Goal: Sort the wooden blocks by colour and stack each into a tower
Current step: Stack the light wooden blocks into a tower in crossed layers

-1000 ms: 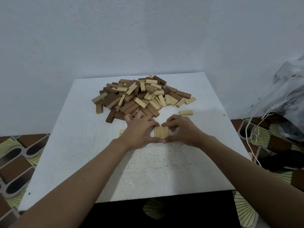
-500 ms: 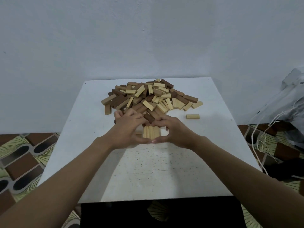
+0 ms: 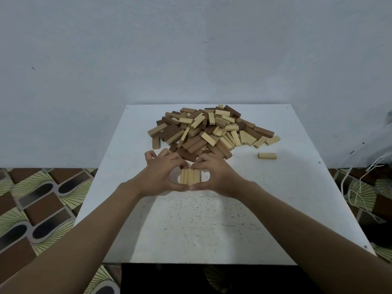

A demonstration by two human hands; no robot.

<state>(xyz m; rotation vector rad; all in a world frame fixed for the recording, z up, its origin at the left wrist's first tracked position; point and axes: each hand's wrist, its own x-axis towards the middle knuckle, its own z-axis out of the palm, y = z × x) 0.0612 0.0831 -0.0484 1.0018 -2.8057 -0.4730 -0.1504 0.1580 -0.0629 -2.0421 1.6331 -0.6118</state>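
Three light wooden blocks (image 3: 190, 176) lie side by side on the white table (image 3: 212, 225), forming a flat row. My left hand (image 3: 161, 175) and my right hand (image 3: 214, 176) cup this row from both sides, thumbs meeting at its near edge and fingertips at its far edge. Behind my hands lies a mixed pile of light and dark brown blocks (image 3: 210, 130). One single light block (image 3: 267, 155) lies apart to the right of the pile.
The table stands against a pale wall (image 3: 191, 49). A patterned tiled floor (image 3: 36, 200) shows on both sides. White cord (image 3: 358, 187) and a grey bag lie on the floor at the right.
My hands stay around the three light blocks and have opened slightly, showing more of the row. The camera view has shifted, so the table sits more to the right.
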